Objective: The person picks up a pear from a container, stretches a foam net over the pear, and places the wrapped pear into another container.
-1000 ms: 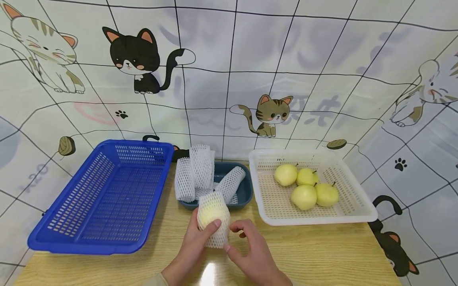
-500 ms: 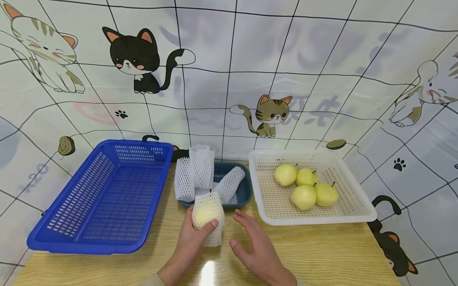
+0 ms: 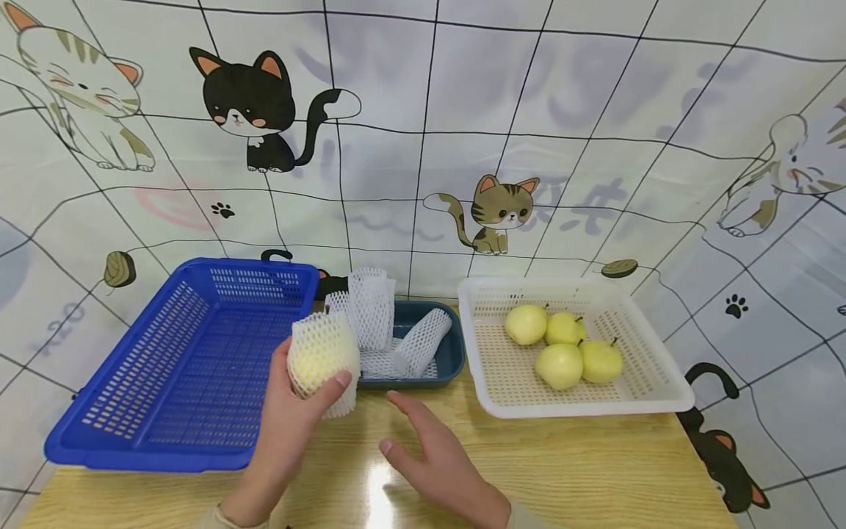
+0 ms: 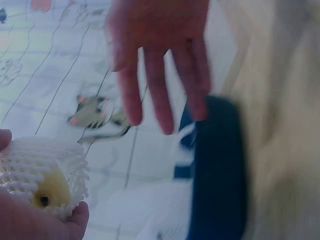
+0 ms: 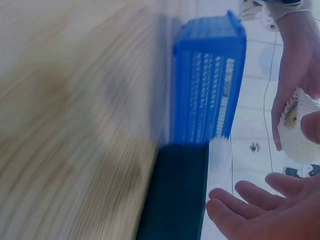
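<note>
My left hand (image 3: 287, 422) holds a pale yellow pear (image 3: 324, 356) in a white foam net sleeve, thumb across its front. It is lifted near the right side of the blue basket (image 3: 198, 367) and overlaps the dark teal tray (image 3: 456, 360) in the head view. In the left wrist view, one end of the pear (image 4: 52, 187) with a dark spot shows through the sleeve's opening. My right hand (image 3: 432, 459) is apart from the pear, over the table, fingers extended and holding nothing. Several white foam sleeves (image 3: 371, 308) lie in the teal tray.
At right stands a white basket (image 3: 588, 408) with several bare pears (image 3: 560, 365). The blue basket at left has a perforated bottom. A wall cloth (image 3: 396, 162) printed with cats rises behind the wooden table (image 3: 581, 470).
My left hand has raised the sleeved pear and carried it left toward the blue basket. My right hand has let go of the sleeve, drawn away, and shifted slightly left.
</note>
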Available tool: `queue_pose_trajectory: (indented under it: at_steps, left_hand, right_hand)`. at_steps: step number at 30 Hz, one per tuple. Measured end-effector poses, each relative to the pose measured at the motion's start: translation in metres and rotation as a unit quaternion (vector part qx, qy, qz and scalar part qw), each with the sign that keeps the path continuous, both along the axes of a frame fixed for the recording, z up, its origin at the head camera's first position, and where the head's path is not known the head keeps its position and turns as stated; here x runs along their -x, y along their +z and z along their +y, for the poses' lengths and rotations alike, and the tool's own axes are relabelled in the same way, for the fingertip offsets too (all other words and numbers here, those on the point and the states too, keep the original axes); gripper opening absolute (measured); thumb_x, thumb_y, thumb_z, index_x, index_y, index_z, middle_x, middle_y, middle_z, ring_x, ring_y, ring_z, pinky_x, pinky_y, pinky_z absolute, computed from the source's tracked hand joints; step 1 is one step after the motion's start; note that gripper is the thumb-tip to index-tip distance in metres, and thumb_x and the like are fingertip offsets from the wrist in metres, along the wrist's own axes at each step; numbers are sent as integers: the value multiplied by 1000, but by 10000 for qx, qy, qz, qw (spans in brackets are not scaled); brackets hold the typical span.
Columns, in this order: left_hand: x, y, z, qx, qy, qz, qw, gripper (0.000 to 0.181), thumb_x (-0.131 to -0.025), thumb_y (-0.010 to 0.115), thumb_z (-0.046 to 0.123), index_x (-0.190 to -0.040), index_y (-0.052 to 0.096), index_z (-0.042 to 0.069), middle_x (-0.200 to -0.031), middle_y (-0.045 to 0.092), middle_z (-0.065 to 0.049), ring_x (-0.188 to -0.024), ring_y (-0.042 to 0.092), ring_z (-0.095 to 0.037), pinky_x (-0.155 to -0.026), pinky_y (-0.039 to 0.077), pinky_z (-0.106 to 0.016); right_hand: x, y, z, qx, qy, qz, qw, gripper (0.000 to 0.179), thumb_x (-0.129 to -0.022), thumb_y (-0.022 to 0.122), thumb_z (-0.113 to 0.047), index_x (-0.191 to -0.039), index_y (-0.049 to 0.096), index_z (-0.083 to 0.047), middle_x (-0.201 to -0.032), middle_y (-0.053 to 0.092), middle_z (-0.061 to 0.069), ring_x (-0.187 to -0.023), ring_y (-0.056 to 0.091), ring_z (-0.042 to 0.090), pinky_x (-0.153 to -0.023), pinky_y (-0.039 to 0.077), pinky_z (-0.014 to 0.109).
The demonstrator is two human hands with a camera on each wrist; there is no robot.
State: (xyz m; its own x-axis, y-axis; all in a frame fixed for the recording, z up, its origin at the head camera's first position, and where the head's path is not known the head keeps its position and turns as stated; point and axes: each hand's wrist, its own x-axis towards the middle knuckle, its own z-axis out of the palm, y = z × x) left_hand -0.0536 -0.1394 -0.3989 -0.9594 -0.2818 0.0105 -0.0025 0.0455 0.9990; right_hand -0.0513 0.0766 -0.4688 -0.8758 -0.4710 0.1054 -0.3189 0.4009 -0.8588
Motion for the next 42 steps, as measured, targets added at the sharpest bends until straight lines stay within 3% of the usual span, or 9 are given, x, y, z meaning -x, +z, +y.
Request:
queue_pose_trajectory:
  at_steps: [3, 6, 12, 19, 24, 27, 32, 35, 42]
  left_hand:
    - [1, 9, -20, 118, 248, -71, 9996, 83, -91, 78, 12, -157, 29, 13, -143, 47, -12, -116, 51, -16, -87, 49, -17]
    - [3, 15, -38, 150, 449, -116, 9988, 82, -91, 78, 12, -157, 28, 12, -142, 45, -10, -117, 49, -16, -86, 48, -15]
    - [4, 18, -78, 322, 762, -187, 9964, 84, -91, 78, 13, -157, 26, 13, -136, 44, -4, -113, 49, -15, -79, 50, -15]
    - [10, 19, -110, 1018, 993, -398, 9890, 88, -94, 77, 20, -161, 21, 10, -138, 42, -6, -109, 48, -12, -76, 49, -13]
    - [15, 18, -131, 1623, 984, -499, 9806, 92, -93, 78, 26, -162, 18, 8, -145, 40, -15, -113, 47, -17, -74, 47, -11]
    - [18, 18, -142, 2002, 751, -448, 9759, 95, -93, 78, 29, -161, 17, 4, -146, 40, -22, -115, 48, -25, -72, 46, -12]
    - [26, 19, -151, 2830, 296, -276, 9583, 98, -91, 80, 31, -160, 18, -2, -138, 44, -30, -109, 54, -37, -67, 50, -22]
    - [36, 19, -156, 3364, 74, -228, 9414, 98, -90, 80, 36, -157, 22, -6, -130, 49, -31, -102, 57, -41, -65, 51, -30]
    - [79, 6, -167, 4332, -472, -470, 8988, 98, -87, 80, 45, -148, 32, -14, -120, 57, -33, -92, 62, -40, -60, 50, -35]
  right_hand:
    - [6, 3, -25, 676, 295, -863, 9935, 59, -106, 56, -37, -158, 39, -16, -157, 46, 5, -139, 49, 34, -110, 46, 45]
    - [12, 2, -50, 1385, 359, -1619, 9764, 57, -106, 57, -31, -156, 40, -12, -152, 49, 10, -133, 55, 34, -102, 51, 35]
    - [21, -1, -101, 2181, 151, -2378, 9464, 51, -104, 59, -23, -149, 46, -3, -135, 57, 14, -111, 66, 27, -92, 57, 40]
    - [28, -7, -143, 2878, -189, -2932, 9115, 46, -102, 62, -17, -140, 48, 5, -117, 62, 14, -98, 66, 22, -88, 60, 46]
    - [33, -11, -164, 3052, -242, -3155, 8982, 41, -102, 62, -18, -133, 50, 5, -104, 69, 11, -87, 69, 18, -84, 61, 46]
    - [34, -10, -172, 3198, -299, -3205, 8911, 33, -101, 65, -16, -126, 54, 3, -100, 72, 12, -84, 71, 17, -81, 62, 42]
    - [38, -10, -176, 3472, -414, -3151, 8823, 23, -97, 68, -6, -114, 59, 5, -91, 70, 9, -77, 67, 13, -68, 59, 25]
    - [38, -10, -178, 3568, -435, -3222, 8758, 20, -94, 69, -2, -109, 59, 4, -85, 66, 6, -72, 65, 11, -62, 56, 21]
    - [37, -7, -176, 3534, -374, -3520, 8659, 18, -92, 70, 2, -103, 57, -3, -82, 63, 5, -65, 64, 10, -59, 57, 21]
